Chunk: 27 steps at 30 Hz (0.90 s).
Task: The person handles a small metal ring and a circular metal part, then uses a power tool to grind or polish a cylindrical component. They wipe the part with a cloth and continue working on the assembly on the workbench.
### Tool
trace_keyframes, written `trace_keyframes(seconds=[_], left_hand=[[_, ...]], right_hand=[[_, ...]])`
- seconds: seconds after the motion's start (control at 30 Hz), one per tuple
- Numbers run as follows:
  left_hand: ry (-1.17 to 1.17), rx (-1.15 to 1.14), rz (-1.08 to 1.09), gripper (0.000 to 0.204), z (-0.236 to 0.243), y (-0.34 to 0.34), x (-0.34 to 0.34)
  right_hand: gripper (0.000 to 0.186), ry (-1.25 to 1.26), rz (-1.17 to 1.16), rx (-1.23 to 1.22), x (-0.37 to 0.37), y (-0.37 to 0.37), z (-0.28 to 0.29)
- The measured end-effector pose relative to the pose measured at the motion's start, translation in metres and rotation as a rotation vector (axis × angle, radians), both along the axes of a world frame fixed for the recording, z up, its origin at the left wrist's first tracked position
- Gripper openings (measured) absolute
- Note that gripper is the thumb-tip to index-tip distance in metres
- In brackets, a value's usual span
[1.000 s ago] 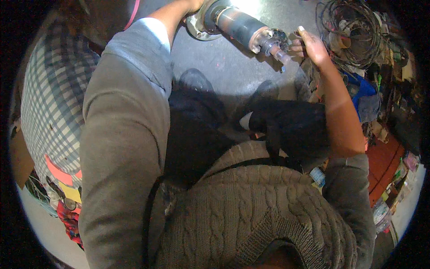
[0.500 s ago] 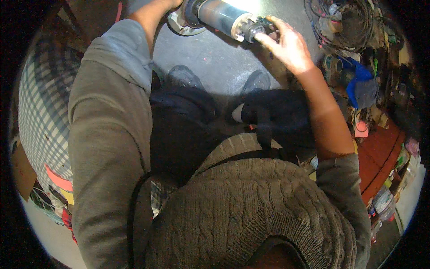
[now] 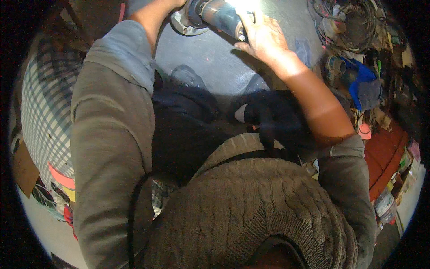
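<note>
At the left of the frame, a checked grey-and-white cloth garment (image 3: 47, 103) hems in that side, leaving little room past the left elbow. The left hand (image 3: 178, 2) is cut off by the upper edge beside a round, pale metal flange (image 3: 188, 24), so its grip cannot be told. From there a dark blue-grey, metal-looking cylinder (image 3: 219, 15) slants down toward upper centre, over a smooth grey surface (image 3: 201, 58) with open room below it. The right hand (image 3: 266, 38) spans the cylinder's lower-right end, half open, thumb below and fingers above (glare hides how firmly they press, if at all). The step in hand looks like handling that end; the next move seems to call for a steady left hand. At upper right, a tangled coil of dark cable (image 3: 349, 27) bounds the space, with a bright blue, fabric-like piece (image 3: 358, 87) below.
</note>
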State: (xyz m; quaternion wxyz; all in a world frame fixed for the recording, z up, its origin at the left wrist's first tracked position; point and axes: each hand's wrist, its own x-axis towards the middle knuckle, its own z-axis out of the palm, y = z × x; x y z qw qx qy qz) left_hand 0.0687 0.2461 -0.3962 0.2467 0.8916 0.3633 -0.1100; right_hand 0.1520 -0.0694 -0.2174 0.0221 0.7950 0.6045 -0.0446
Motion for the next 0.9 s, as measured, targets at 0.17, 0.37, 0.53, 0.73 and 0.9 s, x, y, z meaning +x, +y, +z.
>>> trace_keyframes(seconds=[0.17, 0.37, 0.53, 0.73, 0.9], left_hand=[[0.034, -0.059, 0.048, 0.059, 0.017, -0.006, -0.003], [0.0, -0.163, 0.256, 0.058, 0.011, -0.007, -0.009], [0.0, 0.025, -0.014, 0.058, -0.005, 0.004, -0.01], [0.044, -0.124, 0.198, 0.046, -0.008, 0.006, -0.01], [0.183, 0.023, -0.062, 0.043, -0.03, 0.017, -0.009]], right_hand=[[0.091, -0.023, -0.023, -0.091, 0.0, 0.009, -0.009], [0.068, 0.759, -0.317, -0.177, 0.035, 0.003, -0.03], [0.064, 1.09, -0.809, -0.237, 0.08, -0.04, -0.069], [0.056, 0.703, -0.768, -0.139, 0.115, -0.052, -0.051], [0.05, 0.557, -0.387, 0.144, 0.116, -0.004, -0.012]])
